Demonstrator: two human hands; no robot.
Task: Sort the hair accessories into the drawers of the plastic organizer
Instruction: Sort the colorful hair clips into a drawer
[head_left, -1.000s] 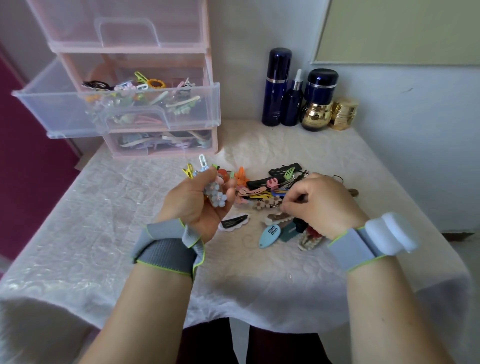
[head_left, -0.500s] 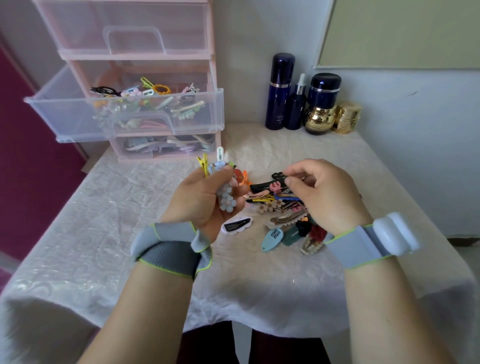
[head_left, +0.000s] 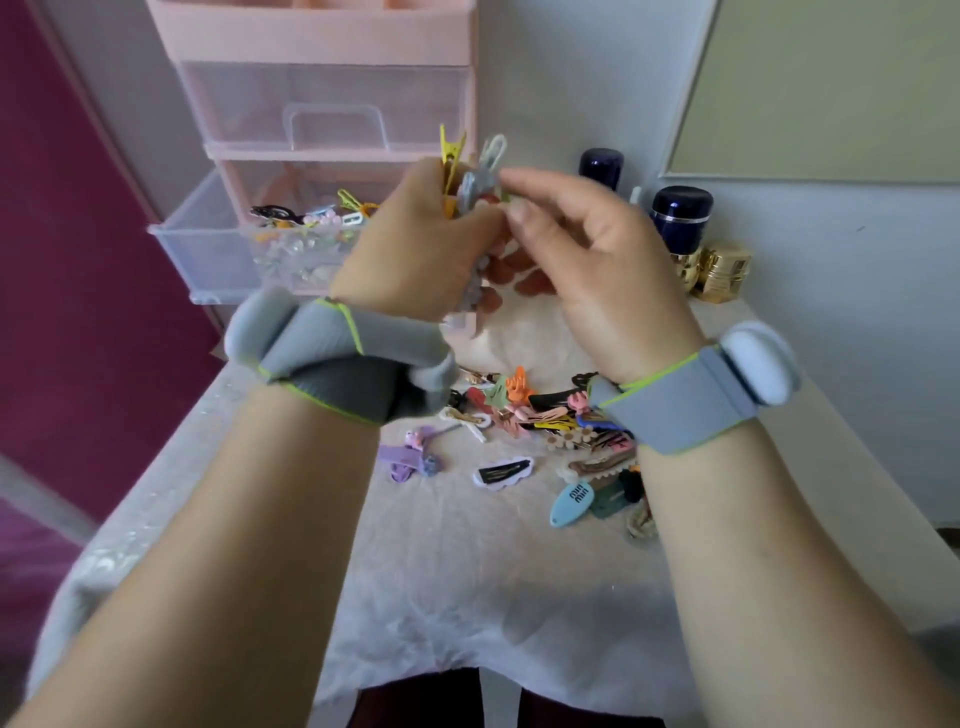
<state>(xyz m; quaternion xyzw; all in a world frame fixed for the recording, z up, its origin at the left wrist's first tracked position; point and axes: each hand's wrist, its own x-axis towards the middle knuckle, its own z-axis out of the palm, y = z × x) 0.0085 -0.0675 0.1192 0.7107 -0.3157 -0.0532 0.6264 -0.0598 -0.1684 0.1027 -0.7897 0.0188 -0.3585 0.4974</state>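
Note:
My left hand (head_left: 415, 244) is raised in front of the organizer and shut on a bunch of hair clips (head_left: 470, 187); a yellow clip and a white clip stick up from it. My right hand (head_left: 587, 260) pinches a small green clip (head_left: 508, 200) against that bunch with thumb and forefinger. The pink plastic organizer (head_left: 322, 47) stands at the back left. Its middle drawer (head_left: 208, 244) is pulled out and holds several clips. A pile of mixed hair accessories (head_left: 550, 415) lies on the table below my wrists, and my right wristband covers part of it.
Purple clips (head_left: 405, 457), a white cloud-shaped clip (head_left: 504, 473) and a blue oval clip (head_left: 571, 501) lie apart from the pile. Dark blue bottles (head_left: 680, 213) and gold jars (head_left: 724, 270) stand at the back right against the wall. A white cloth (head_left: 467, 571) covers the table.
Both hands have risen from the table toward the organizer. My right hand left the pile and came up against the bunch in my left hand.

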